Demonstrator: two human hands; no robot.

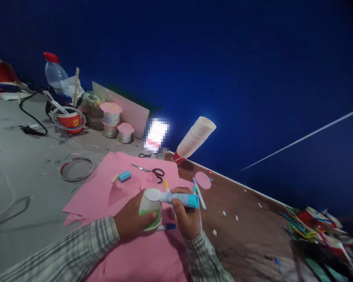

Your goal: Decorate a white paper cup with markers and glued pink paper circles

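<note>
My left hand is wrapped round a white paper cup with green colouring on its side, its round end facing up. In my right hand is a glue stick with a turquoise base, lying nearly level. The glue stick's tip meets the edge of the cup's round end. Under both hands lies pink paper. A blue cap rests on the paper, and beyond my hands are black-handled scissors. Several markers lie around my right hand.
A tall stack of paper cups leans by the blue wall. Pink-topped cups stand at the back left, near a roll of tape and a red tub. A pink paper disc lies on the brown surface; clutter fills the right.
</note>
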